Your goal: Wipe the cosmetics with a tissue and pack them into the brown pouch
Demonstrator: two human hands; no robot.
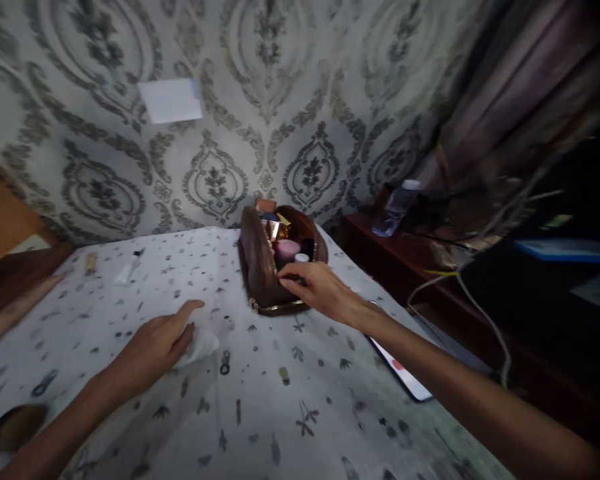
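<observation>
A brown cosmetic bag point(256, 257) stands unzipped on the patterned sheet, close to the wall. Inside it show a pink rounded item point(287, 250), a white cap point(301, 257) and some gold-coloured pieces. My right hand point(323, 288) is at the bag's front opening, thumb and forefinger closed on its zipped edge. To the left, over the sheet, my left hand point(157, 340) has its forefinger stretched out and thumb apart. A crumpled white piece point(203, 343), perhaps tissue, lies by its fingers; its lower side is hidden by the hand.
A phone point(405, 373) with a lit screen lies partly under my right forearm. Farther left are a white tube point(128, 270) and a small tan item point(91, 263). A dark round object point(16, 428) sits at lower left. A clear bottle point(397, 208) and cables occupy the right-hand furniture.
</observation>
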